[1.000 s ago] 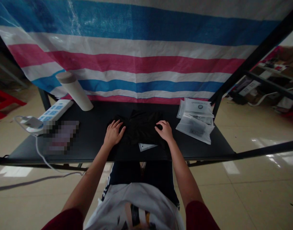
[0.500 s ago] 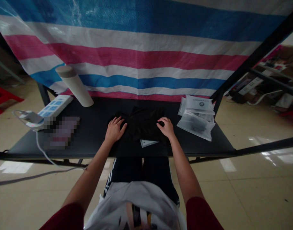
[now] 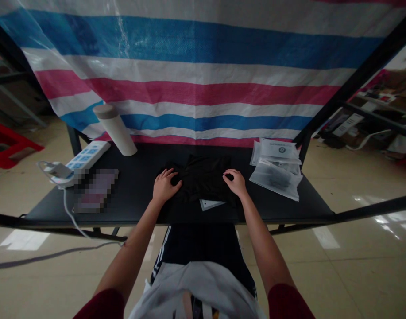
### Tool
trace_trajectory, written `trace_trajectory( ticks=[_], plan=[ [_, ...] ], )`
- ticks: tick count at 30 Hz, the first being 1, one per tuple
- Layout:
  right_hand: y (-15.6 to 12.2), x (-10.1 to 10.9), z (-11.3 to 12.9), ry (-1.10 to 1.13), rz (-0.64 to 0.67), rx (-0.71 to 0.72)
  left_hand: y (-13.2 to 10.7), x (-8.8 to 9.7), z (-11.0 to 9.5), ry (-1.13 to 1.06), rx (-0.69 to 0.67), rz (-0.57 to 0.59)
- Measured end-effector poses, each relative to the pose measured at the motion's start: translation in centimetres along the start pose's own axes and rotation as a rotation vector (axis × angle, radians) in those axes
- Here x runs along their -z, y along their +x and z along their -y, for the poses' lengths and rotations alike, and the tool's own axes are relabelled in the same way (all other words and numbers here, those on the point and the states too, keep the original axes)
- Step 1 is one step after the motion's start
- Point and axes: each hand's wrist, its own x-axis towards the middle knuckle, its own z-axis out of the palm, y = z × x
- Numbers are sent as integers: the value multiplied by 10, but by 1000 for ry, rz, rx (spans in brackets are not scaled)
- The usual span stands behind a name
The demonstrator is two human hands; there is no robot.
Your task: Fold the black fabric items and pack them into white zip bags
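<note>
A piece of black cloth (image 3: pixel 206 177), soft and wrinkled like a garment, lies spread on the black tabletop (image 3: pixel 136 195). My left hand (image 3: pixel 166 185) rests on its left side, fingers stretched and thumb apart. At the cloth's right edge, my right hand (image 3: pixel 236 182) has its thumb and forefinger curled close together, pinching the fabric. Dark cloth against the dark table makes its outline hard to follow. From under the near edge pokes the corner of a pale plastic bag (image 3: pixel 211 204), mostly covered.
Several frosted plastic bags (image 3: pixel 276 177) lie at the right end. On the left are a white bottle (image 3: pixel 118 133), a power strip (image 3: pixel 90 157) with a plugged charger and cable, and a blurred-out phone-like object (image 3: pixel 98 190). A striped sheet (image 3: pixel 196 93) hangs behind.
The view has tilted and shifted slightly, so everything sits a little lower and farther right. Both hands stay at the same places on the black cloth.
</note>
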Motion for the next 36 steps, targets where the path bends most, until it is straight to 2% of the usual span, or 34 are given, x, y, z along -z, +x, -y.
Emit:
trace_trajectory(
  ticks=[7,12,17,23,25,30,36],
  plan=[
    [-3,6,5,132,-50,-64,-4,2,1,-3,-39,-11],
    [-5,9,-3,254,-104,-117,-4,-1,10,-173,-68,-75],
    [-7,11,-8,299,-119,-161,-5,0,15,-366,82,-240],
    [-7,10,-9,317,-112,-175,-10,8,13,-323,257,-387],
    [-8,10,-9,306,-105,-166,-11,9,9,-232,252,-346],
    [-9,11,-6,270,-96,-162,-13,11,-4,60,132,-162],
    [-9,11,-8,244,-85,-150,-13,10,-5,89,143,-131]
  ],
)
